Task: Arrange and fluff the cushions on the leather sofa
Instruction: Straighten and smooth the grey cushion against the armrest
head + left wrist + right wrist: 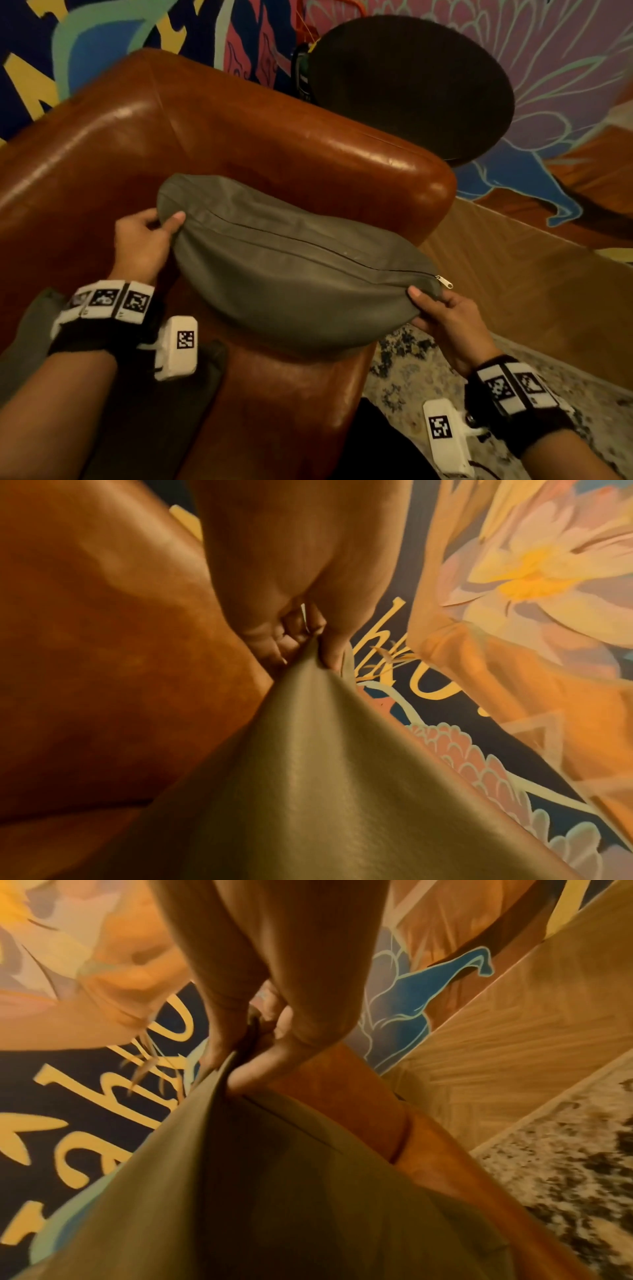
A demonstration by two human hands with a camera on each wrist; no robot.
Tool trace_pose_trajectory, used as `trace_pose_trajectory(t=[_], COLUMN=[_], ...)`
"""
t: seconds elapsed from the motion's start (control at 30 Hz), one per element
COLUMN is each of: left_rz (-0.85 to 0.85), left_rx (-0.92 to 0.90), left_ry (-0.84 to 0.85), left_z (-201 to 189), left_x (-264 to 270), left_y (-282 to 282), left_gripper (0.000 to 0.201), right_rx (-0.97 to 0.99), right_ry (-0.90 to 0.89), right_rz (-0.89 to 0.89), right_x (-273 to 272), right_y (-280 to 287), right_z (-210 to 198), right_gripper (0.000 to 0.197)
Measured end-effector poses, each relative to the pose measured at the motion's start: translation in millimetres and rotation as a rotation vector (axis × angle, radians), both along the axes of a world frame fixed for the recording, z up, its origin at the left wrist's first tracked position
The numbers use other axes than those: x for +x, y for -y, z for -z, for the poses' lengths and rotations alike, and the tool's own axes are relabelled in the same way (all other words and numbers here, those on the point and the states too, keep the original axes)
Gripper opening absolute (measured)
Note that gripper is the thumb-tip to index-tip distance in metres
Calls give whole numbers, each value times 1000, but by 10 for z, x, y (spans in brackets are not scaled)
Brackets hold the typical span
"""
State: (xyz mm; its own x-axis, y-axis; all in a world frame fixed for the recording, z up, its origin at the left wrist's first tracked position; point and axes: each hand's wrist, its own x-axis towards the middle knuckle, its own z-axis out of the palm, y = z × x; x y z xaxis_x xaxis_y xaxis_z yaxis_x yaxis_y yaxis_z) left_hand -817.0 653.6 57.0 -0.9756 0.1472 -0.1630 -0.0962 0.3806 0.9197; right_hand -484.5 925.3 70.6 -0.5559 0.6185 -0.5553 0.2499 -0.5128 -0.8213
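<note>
A grey-green cushion with a zip along its top seam is held over the right end of the brown leather sofa. My left hand pinches its far left corner between thumb and fingers. My right hand pinches the near right corner, just below the zip pull. The left wrist view shows my left hand gripping the cushion at its corner. In the right wrist view my right hand grips the cushion the same way.
A dark round object stands behind the sofa arm against a painted mural wall. Another grey cushion lies on the seat at lower left. Wood floor and a patterned rug lie to the right of the sofa.
</note>
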Motion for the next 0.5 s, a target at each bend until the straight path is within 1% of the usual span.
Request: trace_pose_trajectory(t=[0.03,0.07,0.1,0.13,0.2,0.23,0.27,0.33,0.37,0.4,0.43,0.47,0.5], left_rz=[7,10,-19,-15,0,-9,-19,-45,-80,-124,-170,-205,-239], left_rx=[-31,-47,-53,-42,65,132,165,78,31,-5,-64,-147,-239], left_ry=[-18,-38,-35,-23,83,150,169,138,139,156,152,135,95], left_z=[-43,-58,-66,-69,8,59,102,251,301,320,334,295,254], left_x=[-84,-166,-203,-211,-121,-36,54,111,114,109,100,96,88], left_y=[2,-15,-64,-131,-272,-314,-329,-294,-278,-289,-320,-381,-458], left_gripper=[31,25,18,15,10,10,12,15,16,19,27,31,32], right_rx=[13,20,29,35,-5,-29,-30,1,25,54,76,104,171], right_ry=[-28,-45,-37,-20,21,34,40,81,123,178,225,264,321], right_rz=[16,39,65,93,146,174,184,172,164,158,162,171,181], right_x=[-29,-71,-123,-169,-241,-247,-239,-235,-250,-267,-294,-335,-380], right_y=[-19,-37,-48,-62,-62,-66,-76,-77,-62,-52,-27,-6,5], right_z=[-12,-12,-1,41,118,153,190,217,218,247,258,263,267], right_gripper=[39,38,41,49,66,64,53,24,17,17,20,26,36])
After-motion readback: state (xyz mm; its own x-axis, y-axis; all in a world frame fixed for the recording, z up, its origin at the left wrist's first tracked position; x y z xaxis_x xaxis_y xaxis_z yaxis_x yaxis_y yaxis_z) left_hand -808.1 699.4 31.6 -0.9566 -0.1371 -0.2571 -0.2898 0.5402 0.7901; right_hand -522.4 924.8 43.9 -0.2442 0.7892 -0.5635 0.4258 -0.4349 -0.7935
